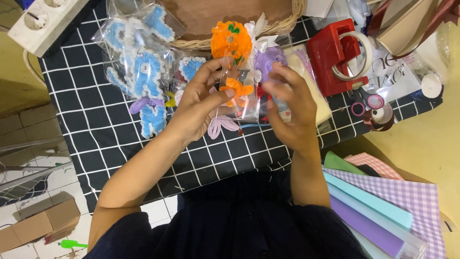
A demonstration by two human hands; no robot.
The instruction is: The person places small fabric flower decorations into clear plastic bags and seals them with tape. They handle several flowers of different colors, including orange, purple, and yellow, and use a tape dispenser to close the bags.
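Note:
My left hand pinches a small clear plastic bag that holds an orange fuzzy flower-shaped piece. My right hand grips the other side of the same bag, fingers curled at its edge. Both hands hover over a black cloth with a white grid. Just beyond the bag sit an orange fuzzy ball with green bits, a white ribbon bow and a purple fuzzy piece.
Bagged blue-and-white fuzzy figures lie at the left. A wicker basket sits behind, a red tape dispenser at the right with ribbon spools. Pastel paper rolls lie at lower right; a white power strip top left.

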